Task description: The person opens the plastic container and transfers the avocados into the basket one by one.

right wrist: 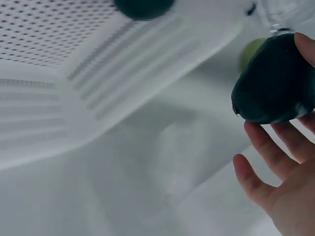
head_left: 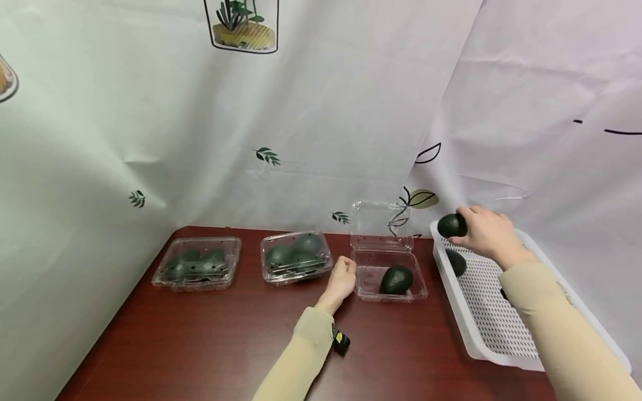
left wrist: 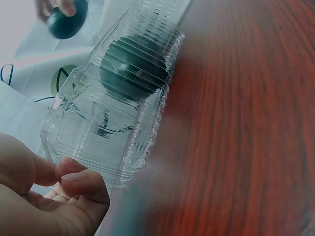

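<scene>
My right hand (head_left: 485,233) grips a dark green avocado (head_left: 452,225) over the far left corner of the white basket (head_left: 456,312). In the right wrist view, the thumb and fingers hold that avocado (right wrist: 275,81) from opposite sides. A clear plastic clamshell box (head_left: 365,292) stands with its lid raised and one avocado (head_left: 397,279) inside, toward its right. At the box's left edge, my left hand (head_left: 343,277) pinches the rim between thumb and curled fingers, as the left wrist view shows. Another avocado (head_left: 456,262) lies in the basket near its left wall.
Two lidded clear boxes with avocados, one at the far left (head_left: 230,250) and one nearer the middle (head_left: 321,245), stand on the dark red table (head_left: 200,345). A white patterned curtain (head_left: 326,111) hangs right behind the table.
</scene>
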Tool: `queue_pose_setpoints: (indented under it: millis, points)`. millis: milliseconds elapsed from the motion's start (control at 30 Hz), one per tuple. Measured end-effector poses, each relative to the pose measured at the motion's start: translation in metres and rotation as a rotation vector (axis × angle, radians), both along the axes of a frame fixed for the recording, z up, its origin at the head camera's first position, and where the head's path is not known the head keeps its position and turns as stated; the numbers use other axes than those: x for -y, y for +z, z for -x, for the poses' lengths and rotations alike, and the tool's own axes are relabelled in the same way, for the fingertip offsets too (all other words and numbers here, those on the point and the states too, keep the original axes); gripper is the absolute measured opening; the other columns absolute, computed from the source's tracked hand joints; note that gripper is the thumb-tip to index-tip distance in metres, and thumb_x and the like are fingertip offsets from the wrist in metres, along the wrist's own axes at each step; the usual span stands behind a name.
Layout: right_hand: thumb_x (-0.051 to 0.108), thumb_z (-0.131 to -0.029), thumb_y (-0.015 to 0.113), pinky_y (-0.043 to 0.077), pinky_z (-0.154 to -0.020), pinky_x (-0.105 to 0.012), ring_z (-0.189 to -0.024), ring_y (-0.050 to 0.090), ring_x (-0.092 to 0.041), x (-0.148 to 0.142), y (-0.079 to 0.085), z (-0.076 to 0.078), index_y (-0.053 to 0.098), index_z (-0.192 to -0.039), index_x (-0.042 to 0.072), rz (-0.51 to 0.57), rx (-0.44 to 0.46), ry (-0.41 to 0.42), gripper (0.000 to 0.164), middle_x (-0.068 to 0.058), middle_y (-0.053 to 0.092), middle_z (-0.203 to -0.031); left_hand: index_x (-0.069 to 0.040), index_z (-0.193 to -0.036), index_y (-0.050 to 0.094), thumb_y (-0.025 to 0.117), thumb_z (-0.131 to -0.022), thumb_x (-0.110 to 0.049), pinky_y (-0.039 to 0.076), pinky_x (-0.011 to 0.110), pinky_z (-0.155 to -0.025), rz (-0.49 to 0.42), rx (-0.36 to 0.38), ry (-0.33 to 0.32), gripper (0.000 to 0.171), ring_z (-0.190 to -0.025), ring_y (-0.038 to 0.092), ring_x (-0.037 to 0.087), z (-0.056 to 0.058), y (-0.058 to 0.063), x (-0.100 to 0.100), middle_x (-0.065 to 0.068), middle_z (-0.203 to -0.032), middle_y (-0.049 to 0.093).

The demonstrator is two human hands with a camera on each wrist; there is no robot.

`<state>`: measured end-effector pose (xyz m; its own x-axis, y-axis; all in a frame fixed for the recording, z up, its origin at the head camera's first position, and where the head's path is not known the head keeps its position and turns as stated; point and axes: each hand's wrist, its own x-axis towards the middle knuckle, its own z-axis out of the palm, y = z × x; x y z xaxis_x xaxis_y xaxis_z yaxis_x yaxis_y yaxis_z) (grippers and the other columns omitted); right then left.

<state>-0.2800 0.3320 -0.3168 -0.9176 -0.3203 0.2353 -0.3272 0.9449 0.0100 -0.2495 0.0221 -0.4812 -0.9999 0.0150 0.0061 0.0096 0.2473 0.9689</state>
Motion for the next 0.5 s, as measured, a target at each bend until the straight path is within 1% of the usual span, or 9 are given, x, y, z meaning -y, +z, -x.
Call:
queue_pose_setpoints:
  millis: [67, 100, 200, 300, 367, 500]
  points:
    - [0.038, -0.074, 0.081, 0.040, -0.072, -0.062, -0.090, 0.060, -0.043, -0.011, -0.005, 0.001, 0.052, -0.114, 0.003, 0.016, 0.022, -0.025, 0.061, -0.023, 0.061, -0.104, -0.005, -0.098, 0.051, 0.046, -0.104, -0.014, 0.041, 0.031, -0.069, -0.008, 0.005, -0.003, 0.012, -0.077, 0.050, 0.017, 0.000, 0.000, 0.000, 0.006, -0.086, 0.053]
    - [0.038, -0.074, 0.081, 0.041, -0.070, -0.060, -0.085, 0.060, -0.042, -0.016, -0.008, 0.002, 0.052, -0.111, 0.003, 0.024, 0.034, -0.040, 0.059, -0.023, 0.061, -0.101, -0.005, -0.098, 0.051, 0.046, -0.104, -0.014, 0.040, 0.031, -0.069, -0.009, 0.006, -0.005, 0.012, -0.076, 0.050, 0.017, 0.000, 0.001, 0.001, 0.006, -0.085, 0.053]
    - [0.041, -0.075, 0.080, 0.042, -0.064, -0.059, -0.077, 0.059, -0.045, -0.031, -0.016, 0.002, 0.051, -0.103, 0.002, 0.030, 0.073, -0.091, 0.056, -0.023, 0.062, -0.091, -0.005, -0.098, 0.050, 0.045, -0.104, -0.014, 0.040, 0.031, -0.068, -0.010, 0.007, -0.008, 0.012, -0.075, 0.049, 0.017, -0.001, 0.001, 0.001, 0.007, -0.085, 0.053]
    - [0.044, -0.075, 0.079, 0.042, -0.060, -0.059, -0.076, 0.059, -0.046, -0.043, -0.027, 0.002, 0.052, -0.098, 0.002, 0.033, 0.111, -0.141, 0.055, -0.023, 0.062, -0.086, -0.005, -0.097, 0.051, 0.046, -0.104, -0.012, 0.040, 0.031, -0.068, -0.004, -0.001, 0.000, 0.012, -0.076, 0.050, 0.016, -0.002, 0.001, 0.001, 0.007, -0.088, 0.055]
    - [0.045, -0.076, 0.079, 0.041, -0.060, -0.061, -0.077, 0.059, -0.048, -0.050, -0.033, 0.001, 0.052, -0.097, 0.001, 0.032, 0.140, -0.171, 0.055, -0.025, 0.063, -0.088, -0.005, -0.096, 0.052, 0.046, -0.103, -0.012, 0.040, 0.031, -0.069, -0.008, 0.002, 0.004, 0.011, -0.076, 0.049, 0.016, -0.002, 0.001, 0.001, 0.007, -0.089, 0.056]
    - [0.044, -0.075, 0.078, 0.041, -0.059, -0.063, -0.077, 0.059, -0.049, -0.061, -0.044, -0.001, 0.053, -0.092, 0.000, 0.054, 0.168, -0.237, 0.053, -0.028, 0.062, -0.090, -0.006, -0.095, 0.052, 0.047, -0.103, -0.012, 0.040, 0.029, -0.066, -0.015, 0.006, 0.007, 0.011, -0.072, 0.049, 0.015, -0.002, 0.001, 0.001, 0.005, -0.083, 0.054]
